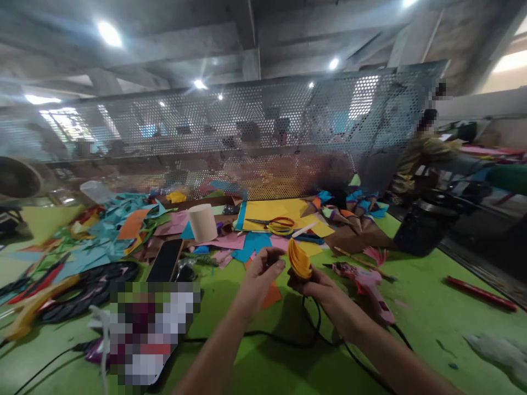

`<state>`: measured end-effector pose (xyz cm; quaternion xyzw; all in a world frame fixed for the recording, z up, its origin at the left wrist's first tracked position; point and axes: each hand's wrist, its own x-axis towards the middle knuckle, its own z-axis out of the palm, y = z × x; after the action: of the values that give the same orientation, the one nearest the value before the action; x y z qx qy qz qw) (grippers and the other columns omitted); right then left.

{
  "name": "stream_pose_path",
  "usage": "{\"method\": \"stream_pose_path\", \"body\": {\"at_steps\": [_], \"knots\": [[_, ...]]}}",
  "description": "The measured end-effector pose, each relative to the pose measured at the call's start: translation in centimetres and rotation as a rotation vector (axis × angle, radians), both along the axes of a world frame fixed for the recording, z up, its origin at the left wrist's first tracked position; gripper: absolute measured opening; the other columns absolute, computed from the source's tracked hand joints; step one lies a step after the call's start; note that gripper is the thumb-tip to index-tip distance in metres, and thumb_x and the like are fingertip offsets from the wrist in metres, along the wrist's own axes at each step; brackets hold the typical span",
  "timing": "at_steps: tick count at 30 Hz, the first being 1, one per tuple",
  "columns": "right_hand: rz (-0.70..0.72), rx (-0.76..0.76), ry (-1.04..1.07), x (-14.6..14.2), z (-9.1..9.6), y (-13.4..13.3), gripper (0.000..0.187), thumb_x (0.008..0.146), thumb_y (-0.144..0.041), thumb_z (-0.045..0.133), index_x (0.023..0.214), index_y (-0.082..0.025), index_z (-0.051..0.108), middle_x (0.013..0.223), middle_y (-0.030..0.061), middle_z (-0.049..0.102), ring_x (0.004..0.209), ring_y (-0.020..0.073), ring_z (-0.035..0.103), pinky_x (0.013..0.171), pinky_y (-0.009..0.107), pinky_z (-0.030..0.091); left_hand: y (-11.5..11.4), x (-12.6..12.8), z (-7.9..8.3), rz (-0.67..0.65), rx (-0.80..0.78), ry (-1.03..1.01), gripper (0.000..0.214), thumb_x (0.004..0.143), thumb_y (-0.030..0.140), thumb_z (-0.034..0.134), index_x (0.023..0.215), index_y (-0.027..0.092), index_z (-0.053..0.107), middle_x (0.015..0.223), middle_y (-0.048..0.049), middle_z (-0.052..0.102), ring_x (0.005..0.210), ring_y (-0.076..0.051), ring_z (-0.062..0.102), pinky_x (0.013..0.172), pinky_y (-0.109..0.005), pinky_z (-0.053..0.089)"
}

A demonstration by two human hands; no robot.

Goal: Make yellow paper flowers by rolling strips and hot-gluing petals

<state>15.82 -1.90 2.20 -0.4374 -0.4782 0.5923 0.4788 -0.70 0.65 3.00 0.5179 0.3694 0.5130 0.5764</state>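
Pinched in my right hand (310,282) is a yellow piece of folded, layered paper (299,259), held upright above the green table. My left hand (263,271) is just left of it, apart from the paper. Its fingers are loosely curled, with a small gap between thumb and forefinger. An orange paper scrap (272,296) lies on the table below the hands. To the right of my right hand lies a pink glue gun (366,285) with a black cord. Scissors (275,224) rest on yellow paper sheets (263,211) beyond the hands.
A white paper roll (202,223) stands beyond my left hand, near a dark phone (166,260). Blue paper scraps (111,225) pile at the left. At the right are a black container (426,225) and a red pen (481,293). A perforated metal panel (247,137) stands behind; another person sits right.
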Motion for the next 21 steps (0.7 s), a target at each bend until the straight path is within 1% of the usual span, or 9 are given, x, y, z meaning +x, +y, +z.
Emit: {"method": "stream_pose_path", "body": {"at_steps": [4,9,14,21], "knots": [[0.041,0.022,-0.035,-0.43,0.31,-0.14,0.043,0.065,-0.021,0.061,0.107,-0.021,0.067,0.103,0.0049,0.070,0.099,0.0255,0.060,0.092,0.039,0.044,0.10,0.16,-0.30,-0.056,-0.008,-0.005,0.026,0.080,0.032,0.068,0.100,0.018,0.063,0.096,-0.0047,0.064,0.091,-0.019,0.057,0.082,-0.030,0.043],[0.041,0.017,-0.069,-0.31,0.22,-0.05,0.046,0.065,-0.022,0.057,0.111,-0.021,0.066,0.098,0.0046,0.069,0.096,0.0244,0.060,0.090,0.037,0.044,0.00,0.40,-0.28,-0.041,-0.024,0.028,0.026,0.076,0.030,0.071,0.096,0.017,0.063,0.091,-0.0043,0.064,0.088,-0.019,0.057,0.079,-0.030,0.044],[0.062,0.018,-0.086,-0.23,-0.24,0.10,0.051,0.063,-0.018,0.055,0.114,-0.021,0.065,0.093,0.0037,0.070,0.092,0.0240,0.061,0.086,0.035,0.045,-0.16,0.73,-0.48,-0.068,-0.011,0.013,0.023,0.078,0.029,0.067,0.097,0.017,0.062,0.091,-0.0042,0.064,0.084,-0.017,0.057,0.078,-0.029,0.046],[0.072,0.042,-0.128,-0.33,0.11,0.05,0.052,0.063,-0.020,0.055,0.115,-0.022,0.065,0.094,0.0032,0.070,0.093,0.0243,0.061,0.086,0.036,0.046,-0.10,0.66,-0.22,-0.045,-0.021,-0.001,0.021,0.074,0.026,0.068,0.093,0.017,0.064,0.091,-0.0045,0.065,0.087,-0.018,0.058,0.080,-0.030,0.046]]}}
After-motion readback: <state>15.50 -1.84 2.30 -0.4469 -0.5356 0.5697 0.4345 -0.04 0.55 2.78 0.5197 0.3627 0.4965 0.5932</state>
